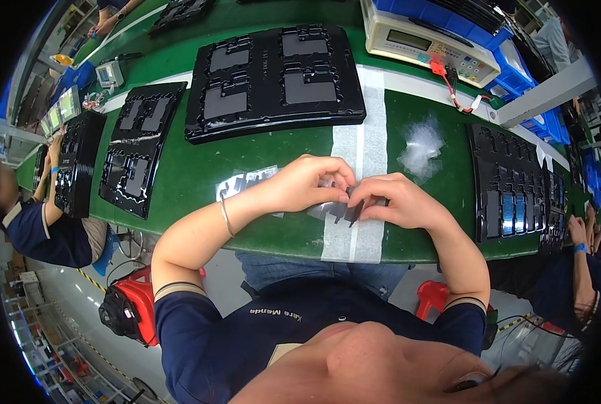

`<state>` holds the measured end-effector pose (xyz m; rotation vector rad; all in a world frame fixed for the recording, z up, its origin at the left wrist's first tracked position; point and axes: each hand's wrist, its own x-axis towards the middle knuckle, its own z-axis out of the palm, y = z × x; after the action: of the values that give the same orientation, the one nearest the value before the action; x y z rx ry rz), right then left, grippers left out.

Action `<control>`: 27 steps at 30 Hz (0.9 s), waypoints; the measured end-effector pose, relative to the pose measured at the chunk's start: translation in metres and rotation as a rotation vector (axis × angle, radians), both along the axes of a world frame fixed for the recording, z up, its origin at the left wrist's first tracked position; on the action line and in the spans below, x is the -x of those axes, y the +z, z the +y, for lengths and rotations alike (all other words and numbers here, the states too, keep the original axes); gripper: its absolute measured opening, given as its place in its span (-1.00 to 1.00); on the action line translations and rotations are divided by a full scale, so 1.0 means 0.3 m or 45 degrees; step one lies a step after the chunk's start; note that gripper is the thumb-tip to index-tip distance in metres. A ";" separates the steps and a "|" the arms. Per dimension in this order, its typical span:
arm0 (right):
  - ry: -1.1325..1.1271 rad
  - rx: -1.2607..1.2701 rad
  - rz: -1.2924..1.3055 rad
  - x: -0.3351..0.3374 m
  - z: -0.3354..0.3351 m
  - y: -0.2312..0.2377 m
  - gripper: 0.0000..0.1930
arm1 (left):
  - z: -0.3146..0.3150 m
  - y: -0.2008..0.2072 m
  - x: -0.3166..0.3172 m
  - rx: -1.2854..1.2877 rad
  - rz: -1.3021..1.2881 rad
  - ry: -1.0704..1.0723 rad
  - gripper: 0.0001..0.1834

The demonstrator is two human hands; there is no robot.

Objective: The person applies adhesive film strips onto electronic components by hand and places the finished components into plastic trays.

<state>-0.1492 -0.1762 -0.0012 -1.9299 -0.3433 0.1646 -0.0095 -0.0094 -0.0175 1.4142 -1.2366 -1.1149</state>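
Nearest the camera, part of the wearer's own head (354,357) fills the six o'clock edge, with a navy shirt (314,303) just beyond it. Past the shirt runs a green counter (294,232), and both bare hands meet above it; clock positions below are counted from that meeting point. On the left hand (310,182) the fingertips are drawn together, grasping small clear film (324,210). The right hand (400,200) pinches a thin dark strip (351,217) between thumb and fingers, close against the film; the fingers partly hide where the two pieces meet. Both pieces are above a white band (371,148) that crosses the counter.

At nine o'clock, clear sheets with dark marks (250,178) lie partly behind the left wrist, which wears a bangle (226,214). At two o'clock sits a loose heap of clear pieces (421,148). One large black tray (263,77) with grey panels lies at eleven; black trays (509,185) stand at three. At one o'clock is a pale bench instrument (428,50) with red leads (448,81). Far out at nine, a co-worker (51,229) sits at the counter.
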 end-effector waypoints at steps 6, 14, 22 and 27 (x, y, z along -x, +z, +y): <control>-0.098 0.013 -0.007 0.002 -0.006 -0.019 -0.82 | -0.008 0.008 0.018 -0.014 0.144 0.004 -0.80; -0.163 -0.004 -0.069 0.013 0.007 -0.027 -0.78 | -0.007 0.000 0.023 -0.110 0.272 0.046 -0.76; -0.015 0.111 -0.030 0.017 -0.033 0.000 -0.91 | -0.012 0.003 0.022 -0.075 -0.115 0.100 -0.81; -0.517 0.110 0.124 0.025 -0.126 0.020 -0.92 | -0.013 0.017 0.043 -0.059 -0.458 0.146 -0.72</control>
<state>-0.1566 -0.2141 0.0046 -2.0263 0.1252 0.0052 -0.0223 -0.0135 -0.0123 1.7524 -1.3630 -0.8381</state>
